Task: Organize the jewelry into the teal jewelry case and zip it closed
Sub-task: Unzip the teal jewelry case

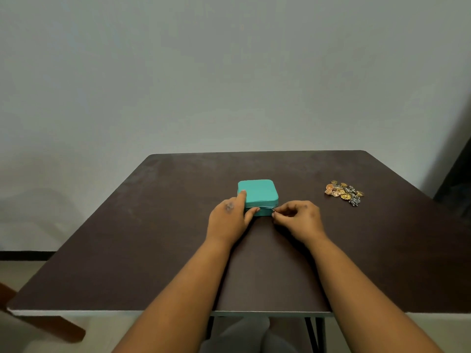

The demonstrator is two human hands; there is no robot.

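Observation:
A small teal jewelry case (260, 191) lies shut in the middle of the dark table. My left hand (230, 216) holds its near left corner, with the index finger on the lid and the thumb against the front side. My right hand (298, 219) pinches the small metal zipper pull (273, 211) at the case's near right corner. A heap of gold and silver jewelry (344, 192) lies on the table to the right, apart from the case.
The dark brown table (153, 250) reaches back to a pale wall. A brown wooden chair part (38, 319) shows at the lower left. My knees (244, 335) show under the table's near edge.

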